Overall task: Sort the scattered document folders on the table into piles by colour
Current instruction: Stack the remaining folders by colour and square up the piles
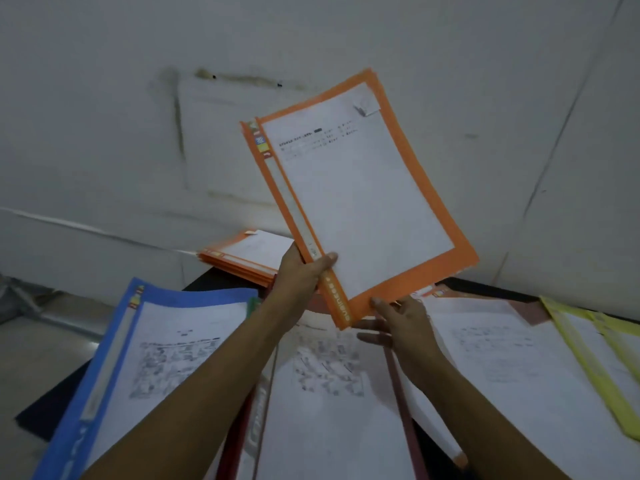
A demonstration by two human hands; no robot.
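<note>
Red folders [403, 410] and a blue folder [156, 341] hog the table's [48, 407] near edge, left hand [304, 268] clamps the raised orange folders [363, 202] by the spine, right hand [398, 323] steadies the bottom with loose fingers, so I'd square them before dropping onto the far-edge orange pile [242, 261].

orange folders [446, 237], blue folder [117, 337], yellow folder [588, 362]

Both bare forearms reach forward and up. The left hand [301, 271] grips the raised orange folders [363, 188] at the spine, thumb across the front; the right hand [405, 327], fingers [378, 303] spread, touches their lower edge.
</note>
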